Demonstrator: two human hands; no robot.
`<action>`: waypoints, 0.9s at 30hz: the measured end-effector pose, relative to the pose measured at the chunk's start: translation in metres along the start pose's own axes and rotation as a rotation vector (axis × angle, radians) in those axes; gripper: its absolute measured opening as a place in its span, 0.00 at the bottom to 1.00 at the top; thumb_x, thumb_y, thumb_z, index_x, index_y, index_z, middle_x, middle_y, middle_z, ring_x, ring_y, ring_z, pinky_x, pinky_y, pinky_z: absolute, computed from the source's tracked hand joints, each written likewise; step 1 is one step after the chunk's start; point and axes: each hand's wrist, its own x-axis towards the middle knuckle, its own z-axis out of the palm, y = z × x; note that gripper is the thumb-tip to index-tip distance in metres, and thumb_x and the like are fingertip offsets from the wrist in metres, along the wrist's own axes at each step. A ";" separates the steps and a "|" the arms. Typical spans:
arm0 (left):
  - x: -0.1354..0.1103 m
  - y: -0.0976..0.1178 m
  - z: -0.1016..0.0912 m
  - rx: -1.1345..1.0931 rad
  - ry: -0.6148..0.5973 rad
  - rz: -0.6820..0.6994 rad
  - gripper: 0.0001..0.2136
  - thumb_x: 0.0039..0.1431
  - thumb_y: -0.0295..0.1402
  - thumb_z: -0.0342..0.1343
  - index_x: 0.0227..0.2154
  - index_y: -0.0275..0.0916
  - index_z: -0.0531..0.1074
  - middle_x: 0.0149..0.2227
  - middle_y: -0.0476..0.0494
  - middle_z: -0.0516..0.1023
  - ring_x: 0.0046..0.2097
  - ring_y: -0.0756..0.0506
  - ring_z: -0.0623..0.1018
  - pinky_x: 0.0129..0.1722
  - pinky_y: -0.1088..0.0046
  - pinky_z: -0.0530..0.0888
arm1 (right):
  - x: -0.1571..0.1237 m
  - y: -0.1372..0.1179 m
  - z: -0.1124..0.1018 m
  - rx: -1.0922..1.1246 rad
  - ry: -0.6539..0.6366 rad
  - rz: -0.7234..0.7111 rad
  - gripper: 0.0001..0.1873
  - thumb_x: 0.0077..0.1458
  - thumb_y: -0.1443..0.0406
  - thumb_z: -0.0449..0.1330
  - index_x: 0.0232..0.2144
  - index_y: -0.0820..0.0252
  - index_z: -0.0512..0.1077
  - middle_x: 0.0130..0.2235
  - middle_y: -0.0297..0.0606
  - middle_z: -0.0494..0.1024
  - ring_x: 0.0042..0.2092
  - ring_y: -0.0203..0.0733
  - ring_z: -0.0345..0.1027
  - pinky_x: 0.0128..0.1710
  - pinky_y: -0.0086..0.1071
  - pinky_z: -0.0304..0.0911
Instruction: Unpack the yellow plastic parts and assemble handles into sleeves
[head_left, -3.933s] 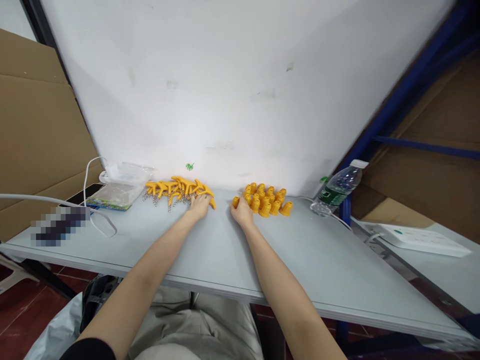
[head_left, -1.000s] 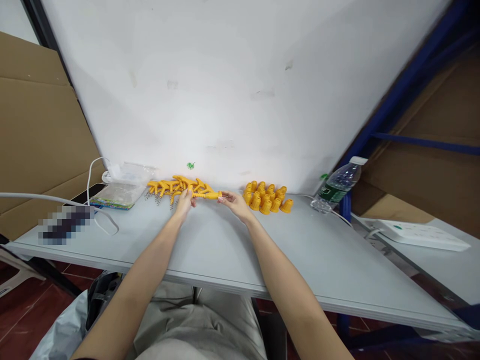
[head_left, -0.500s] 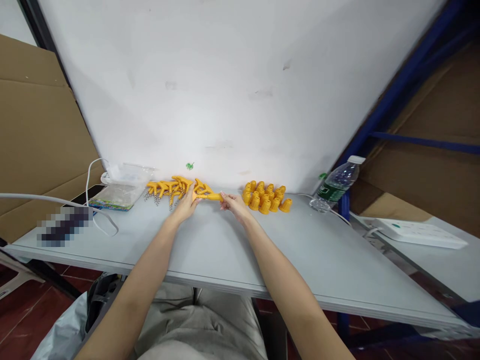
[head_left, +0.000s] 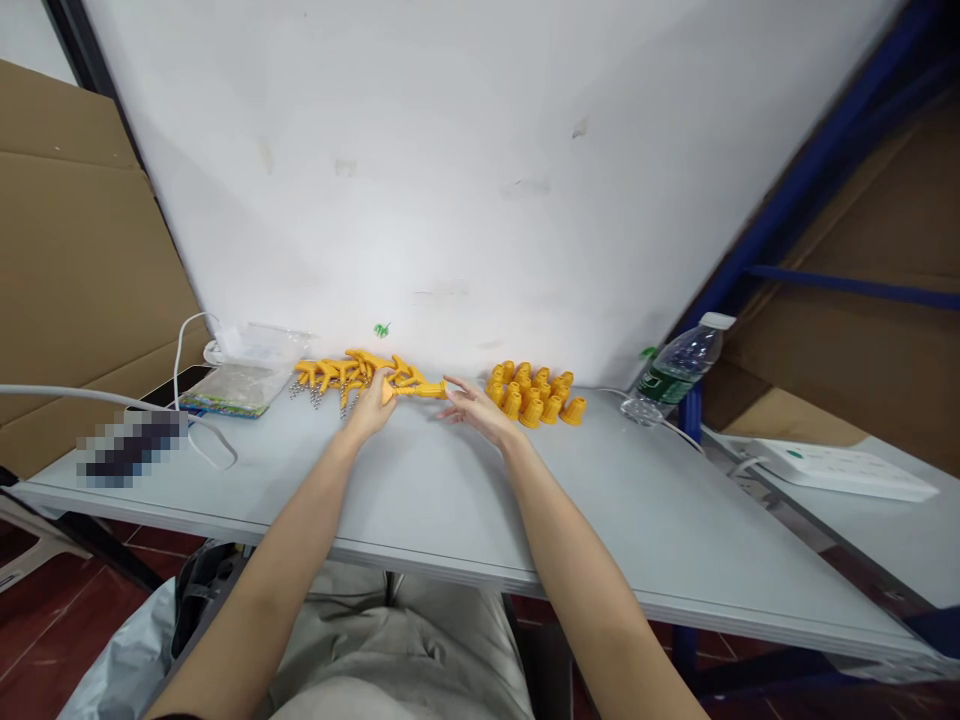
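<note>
My left hand point(head_left: 371, 405) is closed around one end of a yellow plastic stick-shaped piece point(head_left: 420, 390), which points to the right above the table. At its free end my right hand point(head_left: 476, 408) has its fingers apart, very near the tip; whether a finger touches it I cannot tell. Behind and left of my left hand lies a pile of yellow branched plastic pieces point(head_left: 330, 372) with small ball chains point(head_left: 315, 397). Several yellow ribbed cups point(head_left: 531, 410), mouth down, stand in a group just right of my right hand.
A white wall panel point(head_left: 465, 200) rises behind the table point(head_left: 442, 500). Clear plastic bags point(head_left: 244, 380), a white cable point(head_left: 176, 350) and a blurred dark object point(head_left: 131, 450) lie left. A water bottle point(head_left: 675, 370) leans at the right, before a white power strip point(head_left: 847, 468).
The fingers of my right hand have opened and let go of the stick-shaped piece's right end. My left hand still holds the piece, close to the same place.
</note>
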 end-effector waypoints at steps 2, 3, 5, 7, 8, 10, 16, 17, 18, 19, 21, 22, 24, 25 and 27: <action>0.000 -0.001 0.000 -0.005 0.015 0.016 0.22 0.54 0.25 0.50 0.53 0.40 0.62 0.35 0.47 0.75 0.37 0.44 0.76 0.41 0.69 0.70 | 0.000 0.000 -0.002 0.012 -0.031 -0.072 0.26 0.46 0.57 0.69 0.48 0.56 0.71 0.39 0.37 0.79 0.30 0.36 0.74 0.31 0.29 0.67; 0.000 -0.001 0.001 -0.006 0.022 0.028 0.22 0.53 0.25 0.50 0.53 0.40 0.62 0.34 0.47 0.75 0.37 0.44 0.76 0.40 0.70 0.70 | 0.001 0.000 -0.002 0.007 -0.027 -0.098 0.25 0.45 0.56 0.69 0.45 0.57 0.72 0.37 0.37 0.79 0.29 0.35 0.73 0.31 0.30 0.67; 0.000 -0.001 0.001 -0.002 0.026 0.050 0.22 0.53 0.25 0.50 0.53 0.41 0.62 0.34 0.48 0.75 0.36 0.44 0.76 0.39 0.70 0.70 | 0.002 0.000 0.001 -0.011 -0.001 -0.127 0.22 0.44 0.51 0.68 0.36 0.60 0.73 0.30 0.35 0.79 0.24 0.33 0.70 0.28 0.30 0.66; -0.001 0.001 0.000 0.006 0.024 0.059 0.22 0.54 0.26 0.51 0.53 0.42 0.62 0.34 0.48 0.75 0.35 0.44 0.77 0.38 0.71 0.70 | 0.002 -0.002 0.006 -0.028 0.030 -0.129 0.25 0.44 0.45 0.65 0.26 0.60 0.70 0.23 0.34 0.75 0.19 0.32 0.65 0.23 0.29 0.62; -0.001 0.003 0.000 0.010 0.021 0.059 0.22 0.54 0.26 0.51 0.53 0.42 0.62 0.34 0.48 0.75 0.35 0.44 0.77 0.38 0.70 0.71 | 0.002 -0.002 0.009 -0.035 0.054 -0.120 0.27 0.44 0.42 0.64 0.22 0.60 0.68 0.19 0.33 0.73 0.18 0.32 0.62 0.20 0.28 0.60; -0.002 0.005 0.000 0.013 0.021 0.053 0.22 0.54 0.26 0.51 0.53 0.42 0.62 0.34 0.48 0.76 0.35 0.44 0.77 0.38 0.70 0.71 | 0.002 -0.005 0.014 -0.056 0.110 -0.080 0.29 0.46 0.40 0.61 0.19 0.59 0.65 0.15 0.32 0.69 0.15 0.31 0.58 0.16 0.27 0.54; -0.002 0.007 -0.001 0.002 0.013 0.029 0.22 0.54 0.26 0.52 0.53 0.42 0.62 0.35 0.47 0.76 0.38 0.44 0.77 0.41 0.69 0.71 | -0.001 -0.008 0.012 -0.139 0.144 0.009 0.27 0.54 0.43 0.56 0.29 0.61 0.72 0.25 0.40 0.77 0.17 0.34 0.65 0.17 0.28 0.55; -0.002 0.007 -0.001 0.002 0.007 0.025 0.22 0.54 0.26 0.51 0.54 0.42 0.62 0.35 0.47 0.76 0.38 0.44 0.77 0.41 0.69 0.71 | -0.001 -0.008 0.009 -0.130 0.118 0.005 0.24 0.54 0.45 0.59 0.35 0.61 0.73 0.32 0.41 0.80 0.21 0.35 0.70 0.20 0.28 0.59; -0.002 0.007 -0.001 0.003 0.001 0.022 0.22 0.55 0.26 0.51 0.54 0.42 0.62 0.36 0.47 0.76 0.38 0.44 0.77 0.41 0.69 0.71 | -0.002 -0.008 0.007 -0.116 0.086 -0.009 0.23 0.53 0.48 0.62 0.42 0.59 0.73 0.38 0.42 0.80 0.25 0.36 0.73 0.23 0.27 0.62; -0.002 0.007 -0.001 0.002 -0.003 0.018 0.22 0.55 0.26 0.51 0.54 0.42 0.62 0.36 0.47 0.76 0.39 0.44 0.77 0.41 0.69 0.71 | -0.002 -0.007 0.004 -0.103 0.053 -0.030 0.24 0.51 0.51 0.64 0.46 0.56 0.72 0.43 0.41 0.79 0.29 0.37 0.75 0.26 0.27 0.64; -0.002 0.006 -0.001 -0.001 -0.004 0.009 0.22 0.55 0.26 0.51 0.54 0.42 0.61 0.38 0.46 0.76 0.39 0.44 0.77 0.42 0.68 0.71 | -0.002 -0.006 0.000 -0.087 0.006 -0.073 0.27 0.48 0.55 0.68 0.50 0.54 0.71 0.48 0.40 0.77 0.34 0.37 0.76 0.31 0.27 0.66; -0.001 0.006 0.000 -0.004 -0.002 0.005 0.22 0.55 0.27 0.52 0.54 0.42 0.61 0.39 0.46 0.76 0.40 0.44 0.77 0.42 0.68 0.71 | -0.001 -0.005 -0.001 -0.086 -0.002 -0.086 0.27 0.47 0.56 0.68 0.50 0.55 0.71 0.48 0.40 0.77 0.34 0.37 0.76 0.32 0.28 0.66; -0.001 0.004 0.002 -0.012 0.006 0.002 0.22 0.54 0.28 0.53 0.53 0.43 0.61 0.41 0.46 0.77 0.40 0.44 0.77 0.42 0.68 0.72 | 0.000 -0.003 -0.002 -0.088 0.008 -0.102 0.27 0.47 0.55 0.68 0.49 0.56 0.73 0.47 0.40 0.78 0.33 0.36 0.75 0.32 0.28 0.66; 0.000 0.004 0.003 -0.017 0.013 0.003 0.22 0.54 0.30 0.54 0.53 0.43 0.61 0.42 0.46 0.77 0.40 0.43 0.77 0.42 0.68 0.72 | 0.000 -0.003 -0.001 -0.086 0.016 -0.107 0.27 0.47 0.55 0.68 0.49 0.57 0.73 0.47 0.41 0.78 0.32 0.36 0.75 0.32 0.29 0.66; 0.001 0.003 0.005 -0.026 0.026 0.009 0.22 0.54 0.32 0.56 0.53 0.43 0.61 0.43 0.46 0.77 0.41 0.43 0.77 0.42 0.67 0.72 | 0.001 -0.002 0.000 -0.078 0.029 -0.113 0.26 0.46 0.54 0.68 0.47 0.58 0.74 0.45 0.41 0.79 0.31 0.36 0.75 0.31 0.29 0.66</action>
